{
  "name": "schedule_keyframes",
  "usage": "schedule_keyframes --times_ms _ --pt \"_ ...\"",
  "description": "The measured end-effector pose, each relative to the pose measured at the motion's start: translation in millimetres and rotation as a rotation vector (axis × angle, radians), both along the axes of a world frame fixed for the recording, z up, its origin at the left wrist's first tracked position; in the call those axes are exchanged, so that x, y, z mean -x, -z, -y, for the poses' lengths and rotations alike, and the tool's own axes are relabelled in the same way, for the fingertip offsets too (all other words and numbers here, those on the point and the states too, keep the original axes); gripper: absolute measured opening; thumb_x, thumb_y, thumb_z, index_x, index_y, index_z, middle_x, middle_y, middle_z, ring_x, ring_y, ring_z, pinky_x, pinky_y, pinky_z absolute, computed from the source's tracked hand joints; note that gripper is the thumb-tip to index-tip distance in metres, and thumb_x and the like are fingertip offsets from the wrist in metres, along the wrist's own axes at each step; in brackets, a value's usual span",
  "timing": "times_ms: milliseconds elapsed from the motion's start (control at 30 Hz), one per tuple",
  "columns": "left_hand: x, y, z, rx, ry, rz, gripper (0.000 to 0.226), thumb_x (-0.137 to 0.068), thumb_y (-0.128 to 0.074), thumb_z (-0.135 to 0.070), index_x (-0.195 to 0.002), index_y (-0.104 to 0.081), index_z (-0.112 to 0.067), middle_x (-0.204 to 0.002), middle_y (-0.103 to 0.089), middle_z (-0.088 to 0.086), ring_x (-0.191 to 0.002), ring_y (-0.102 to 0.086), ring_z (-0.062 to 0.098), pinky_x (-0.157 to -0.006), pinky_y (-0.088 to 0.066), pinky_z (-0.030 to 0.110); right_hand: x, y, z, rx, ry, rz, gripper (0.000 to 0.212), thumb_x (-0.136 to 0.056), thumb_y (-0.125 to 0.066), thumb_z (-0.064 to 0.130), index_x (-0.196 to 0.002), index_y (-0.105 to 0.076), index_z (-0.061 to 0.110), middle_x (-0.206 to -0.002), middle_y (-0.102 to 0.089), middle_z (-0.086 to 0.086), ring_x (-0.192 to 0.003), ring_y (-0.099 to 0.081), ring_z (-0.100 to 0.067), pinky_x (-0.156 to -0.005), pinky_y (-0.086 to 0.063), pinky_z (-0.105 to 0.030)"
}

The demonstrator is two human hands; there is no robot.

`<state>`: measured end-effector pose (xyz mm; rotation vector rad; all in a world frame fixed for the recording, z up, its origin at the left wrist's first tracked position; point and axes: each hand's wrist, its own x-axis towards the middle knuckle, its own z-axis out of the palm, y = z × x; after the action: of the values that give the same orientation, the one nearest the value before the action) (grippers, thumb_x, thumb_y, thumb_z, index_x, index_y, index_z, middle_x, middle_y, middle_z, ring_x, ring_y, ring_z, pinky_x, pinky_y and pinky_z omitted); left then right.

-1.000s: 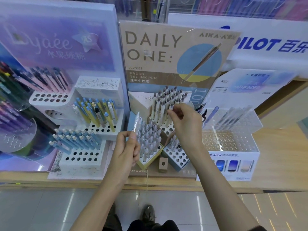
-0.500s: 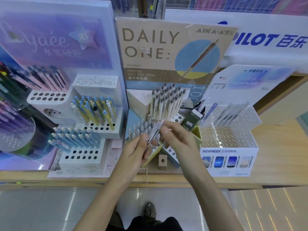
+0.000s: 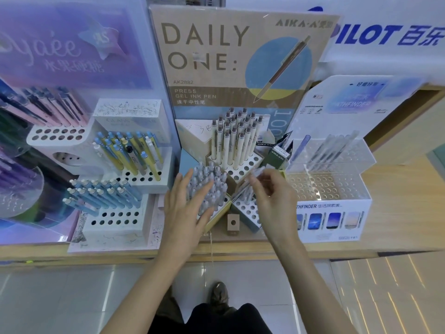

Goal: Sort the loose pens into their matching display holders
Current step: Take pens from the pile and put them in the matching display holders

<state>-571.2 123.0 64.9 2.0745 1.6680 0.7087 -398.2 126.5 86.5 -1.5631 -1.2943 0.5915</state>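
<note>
Two bare hands reach over a crowded pen display on a wooden counter (image 3: 409, 189). The right hand (image 3: 273, 197) pinches a clear loose pen (image 3: 258, 171) between thumb and curled fingers; the barrel is blurred and slants up and away from the palm. Just below that pinch sits a blue-grey holder (image 3: 248, 210) of round holes, partly hidden by the hand. Just beyond the pinch stands a white holder (image 3: 243, 168) filled with cream pens with brown caps (image 3: 237, 138). Close to the right of the pinch is a clear acrylic holder (image 3: 325, 189) with rows of holes and a few clear pens (image 3: 337, 148) leaning at its back. To the left of the pinch, the left hand (image 3: 187, 208) lies flat and released, fingers straight and spread, touching the tops of a cluster of pale grey pens (image 3: 216, 177) standing in a yellow-edged holder (image 3: 220, 213). Behind everything rises a tan sign (image 3: 240, 56) reading DAILY ONE.
</note>
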Motion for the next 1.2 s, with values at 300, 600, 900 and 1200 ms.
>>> schedule_keyframes --times_ms 300,600,900,1200 --pt "0.7 5.5 0.0 -0.050 0.000 0.011 0.050 -0.085 -0.069 -0.014 -0.132 -0.054 -0.017 -0.150 -0.031 0.016 -0.141 -0.021 0.038 -0.111 -0.023 0.052 13.0 28.5 -9.4 -0.044 -0.047 0.168 0.006 -0.089 -0.065 0.009 -0.093 -0.064 0.005 -0.085 -0.064 -0.004 -0.075 -0.055 -0.007 -0.067 -0.044 -0.013" --pt "2.1 6.3 -1.5 -0.048 0.005 0.015 0.050 -0.084 -0.070 -0.013 -0.132 -0.055 -0.017 -0.149 -0.032 0.017 -0.141 -0.020 0.038 -0.110 -0.022 0.051 16.1 37.2 -0.4 -0.180 -0.041 0.212 0.011 -0.084 -0.070 0.001 -0.093 -0.067 -0.004 -0.083 -0.067 -0.012 -0.077 -0.059 -0.010 -0.069 -0.050 -0.023" --pt "3.9 11.7 0.2 -0.028 -0.018 0.122 0.047 -0.086 -0.067 -0.019 -0.131 -0.054 -0.016 -0.151 -0.027 0.014 -0.143 -0.017 0.032 -0.113 -0.022 0.052 16.3 38.6 8.2 -0.180 -0.004 0.219 0.012 -0.082 -0.068 0.002 -0.093 -0.068 -0.005 -0.082 -0.068 -0.012 -0.079 -0.058 -0.009 -0.073 -0.044 -0.005" --pt "6.0 17.0 -0.4 -0.038 -0.006 0.130 0.045 -0.087 -0.066 -0.016 -0.130 -0.056 -0.015 -0.152 -0.024 0.011 -0.142 -0.020 0.025 -0.113 -0.020 0.039 21.6 50.2 10.5 -0.175 -0.019 0.190 0.015 -0.083 -0.069 0.000 -0.097 -0.067 -0.003 -0.088 -0.069 -0.011 -0.080 -0.062 -0.010 -0.073 -0.053 -0.022"
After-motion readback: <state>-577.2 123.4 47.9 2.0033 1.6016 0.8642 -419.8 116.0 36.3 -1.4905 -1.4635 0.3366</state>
